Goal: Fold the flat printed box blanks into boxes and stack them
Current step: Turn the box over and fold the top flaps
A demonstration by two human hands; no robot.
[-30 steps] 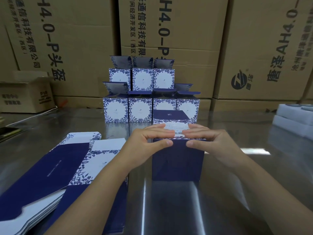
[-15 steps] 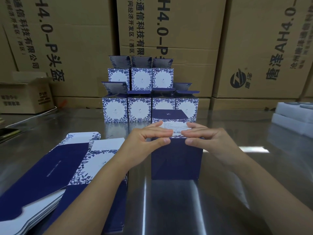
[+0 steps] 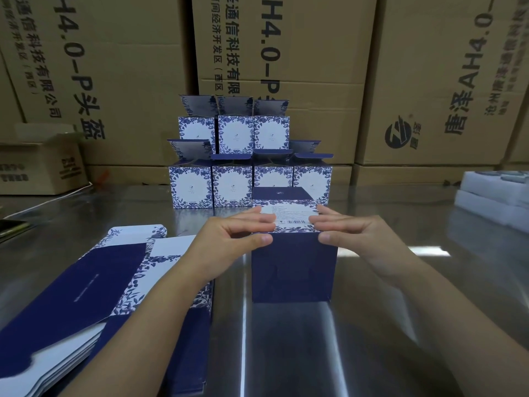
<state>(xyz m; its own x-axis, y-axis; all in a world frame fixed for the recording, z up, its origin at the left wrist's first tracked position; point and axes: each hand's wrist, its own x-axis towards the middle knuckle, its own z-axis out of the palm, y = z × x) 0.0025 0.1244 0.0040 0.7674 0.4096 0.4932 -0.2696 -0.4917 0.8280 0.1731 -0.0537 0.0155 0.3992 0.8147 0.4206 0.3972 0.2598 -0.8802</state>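
Very little has moved since the earlier frames. The two hands have only drawn a small way apart, so more of the white barcode panel (image 3: 292,217) on top of the box (image 3: 293,270) shows between them. The box itself has stayed in its place on the steel table (image 3: 400,325).

The left hand (image 3: 229,239) and the right hand (image 3: 363,239) both hold the box at its top front edge. On each, the fingers lie on the barcode panel and the thumb sits on the dark blue front, so the edge is pinched between them. The panel lies flat and seems closed.

The box stands upright, just in front of the right end of the stack of finished boxes (image 3: 233,184). That stack has four boxes below and three above, with their upper flaps open. The pile of flat blanks (image 3: 94,282) lies to the left, under the left forearm.

I judge that this end of the box is now folded shut and the hands are near to letting go of this fold. What remains, I think, is to turn the box and put it on the stack. Many blanks are not yet folded.
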